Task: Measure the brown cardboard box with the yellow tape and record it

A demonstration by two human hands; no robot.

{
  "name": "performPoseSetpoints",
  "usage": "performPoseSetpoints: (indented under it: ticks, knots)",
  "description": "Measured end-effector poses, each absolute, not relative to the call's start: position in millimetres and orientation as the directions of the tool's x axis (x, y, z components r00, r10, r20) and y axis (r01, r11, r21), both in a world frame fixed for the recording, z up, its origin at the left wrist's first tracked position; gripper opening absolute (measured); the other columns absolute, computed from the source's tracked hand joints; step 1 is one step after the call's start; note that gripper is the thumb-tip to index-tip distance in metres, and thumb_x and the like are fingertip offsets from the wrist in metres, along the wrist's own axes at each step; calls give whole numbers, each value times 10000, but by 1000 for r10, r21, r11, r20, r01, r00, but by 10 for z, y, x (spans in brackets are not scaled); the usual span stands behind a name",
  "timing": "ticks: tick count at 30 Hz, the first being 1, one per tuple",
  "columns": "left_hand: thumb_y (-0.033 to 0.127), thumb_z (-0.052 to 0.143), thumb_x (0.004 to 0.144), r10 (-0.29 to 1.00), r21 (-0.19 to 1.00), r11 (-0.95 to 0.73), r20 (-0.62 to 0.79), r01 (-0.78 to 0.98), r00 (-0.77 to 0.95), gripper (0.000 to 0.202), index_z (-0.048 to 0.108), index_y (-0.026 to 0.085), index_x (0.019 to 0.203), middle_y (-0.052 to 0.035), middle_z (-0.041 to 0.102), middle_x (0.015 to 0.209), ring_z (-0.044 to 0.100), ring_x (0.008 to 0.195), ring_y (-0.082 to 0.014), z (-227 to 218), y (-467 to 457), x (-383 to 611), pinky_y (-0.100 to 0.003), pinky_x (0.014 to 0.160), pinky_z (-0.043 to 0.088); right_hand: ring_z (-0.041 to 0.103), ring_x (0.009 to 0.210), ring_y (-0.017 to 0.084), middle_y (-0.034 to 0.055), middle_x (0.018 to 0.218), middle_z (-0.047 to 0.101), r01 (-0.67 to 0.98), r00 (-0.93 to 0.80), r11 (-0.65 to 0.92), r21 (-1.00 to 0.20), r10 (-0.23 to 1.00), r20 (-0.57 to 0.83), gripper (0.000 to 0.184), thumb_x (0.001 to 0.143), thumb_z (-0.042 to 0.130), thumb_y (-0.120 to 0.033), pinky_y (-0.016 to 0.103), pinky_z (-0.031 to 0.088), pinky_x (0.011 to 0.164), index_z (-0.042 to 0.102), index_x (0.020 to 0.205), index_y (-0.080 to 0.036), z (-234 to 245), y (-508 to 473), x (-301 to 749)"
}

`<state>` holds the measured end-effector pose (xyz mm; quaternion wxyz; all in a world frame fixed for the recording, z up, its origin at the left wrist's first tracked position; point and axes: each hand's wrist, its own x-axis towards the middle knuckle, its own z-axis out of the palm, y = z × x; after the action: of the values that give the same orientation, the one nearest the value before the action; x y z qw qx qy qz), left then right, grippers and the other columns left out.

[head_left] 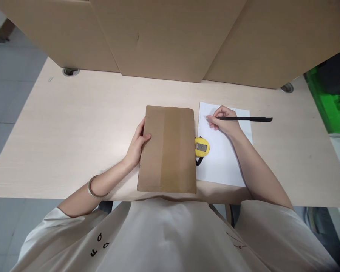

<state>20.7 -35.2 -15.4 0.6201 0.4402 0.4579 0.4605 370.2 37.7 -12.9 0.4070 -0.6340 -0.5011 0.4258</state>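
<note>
A taped brown cardboard box (178, 149) sits on the table in front of me, near its front edge. My left hand (137, 145) grips the box's left side, thumb on the top face and fingers down along the side, partly hidden. To the right, my right hand (222, 121) is closed around a black pen (255, 119). The pen's tip points left, at the upper left of a white sheet of paper (221, 166); whether it touches is unclear. A yellow tape measure (202, 147) with a metal clip and black strap lies at the box's right side, over the paper's left edge.
Tall cardboard panels (164, 41) stand along the back of the pale wooden table (82, 124). Two cable holes, left (70, 71) and right (287, 87), lie near the panels' base. A green surface (323, 102) with dark items adjoins at right.
</note>
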Motion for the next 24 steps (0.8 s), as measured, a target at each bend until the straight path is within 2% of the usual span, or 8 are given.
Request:
performPoseSetpoints:
  ticks: [2, 6, 8, 12, 17, 20, 24]
  knots:
    - [425, 682, 852, 972, 961, 212, -188, -178, 145, 693, 510, 351, 1518, -12, 452, 1710, 405, 1580, -379, -150, -345, 203, -561, 1275, 405, 540, 433, 111, 35, 551, 627, 299, 152, -164, -940, 981, -123, 477, 639, 928, -396, 221, 396, 390, 496, 652, -195, -156, 376, 3712]
    - [432, 668, 865, 974, 970, 187, -163, -154, 159, 687, 497, 352, 1525, -17, 457, 1705, 379, 1598, -378, -156, -340, 193, -574, 1295, 372, 392, 369, 68, -12, 448, 505, 420, 117, -87, -904, 992, -41, 483, 764, 840, -382, 224, 309, 398, 436, 570, -202, -188, 396, 3717]
    - [419, 661, 867, 974, 972, 184, -159, -150, 161, 681, 494, 356, 1525, -15, 454, 1706, 377, 1599, -376, -164, -343, 190, -572, 1290, 377, 389, 383, 69, -24, 444, 489, 445, 108, -59, -893, 994, -11, 442, 803, 797, -348, 227, 310, 426, 443, 583, -202, -200, 414, 3708]
    - [399, 649, 869, 971, 966, 198, -169, -168, 169, 682, 484, 372, 1530, -8, 460, 1700, 395, 1586, -371, -169, -349, 195, -568, 1274, 396, 476, 455, 87, -23, 517, 571, 437, 131, -40, -899, 991, 19, 317, 763, 796, -279, 218, 342, 468, 500, 681, -201, -214, 440, 3692]
    - [399, 642, 878, 976, 978, 172, -153, -119, 157, 680, 485, 359, 1539, -19, 441, 1707, 370, 1595, -377, -182, -348, 183, -580, 1308, 337, 559, 473, 130, 22, 571, 629, 332, 163, -118, -936, 984, -66, 396, 661, 877, -339, 224, 309, 406, 504, 696, -211, -205, 443, 3695]
    - [410, 626, 907, 975, 983, 154, -136, -95, 173, 670, 464, 370, 1556, -14, 429, 1716, 370, 1597, -371, -200, -347, 167, -575, 1306, 344, 481, 432, 103, 4, 518, 578, 363, 162, -99, -926, 986, -42, 434, 676, 874, -336, 234, 329, 430, 461, 632, -214, -198, 435, 3704]
    - [426, 634, 912, 977, 987, 132, -112, -97, 184, 661, 470, 375, 1551, -11, 440, 1711, 374, 1598, -372, -206, -346, 160, -571, 1297, 363, 408, 427, 87, -20, 468, 516, 450, 150, -65, -891, 989, 3, 374, 727, 780, -257, 239, 328, 477, 439, 581, -210, -186, 419, 3701]
